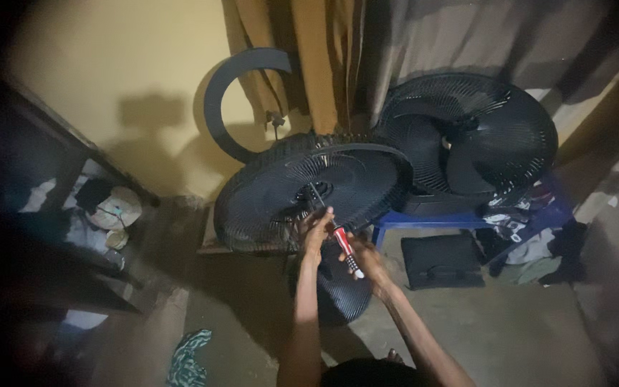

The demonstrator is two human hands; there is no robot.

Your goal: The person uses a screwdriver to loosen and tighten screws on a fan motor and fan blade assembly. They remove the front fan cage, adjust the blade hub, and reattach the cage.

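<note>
**Black fan grille held at its hub, screwdriver applied**

Black mesh and dim yellow light throughout; detail limited.

Nearest: two bare forearms rising from the bottom edge. Patterned cloth (188, 358) lying on the concrete floor (510, 337) to the left of them.

Right hand (368, 259) closed in a fist around the red handle of a screwdriver (344, 247), white butt end pointing down toward the wrist, dark shaft angled up and left toward the hub of the front fan grille (309, 197). Shaft tip near or at the hub; contact not resolvable.

Left hand (317, 228) raised just beside the screwdriver shaft, fingers curled and bunched close together at the grille's lower centre, touching the mesh. Whether pinching a small part: cannot tell.

Front fan grille tilted, resting against a low stand, directly above both hands. Second dark grille (342, 290) lying below, partly hidden behind the arms.

Farther back, right: complete fan head (467, 140) with blades inside its cage, set on a blue plastic stool (460, 218). Black flat case (442, 259) on the floor under it, heap of clothes (531, 244) beside.

Farthest: black ring trim (234, 86) leaning on the yellow wall (109, 57); curtains (338, 50) hanging behind.
</note>
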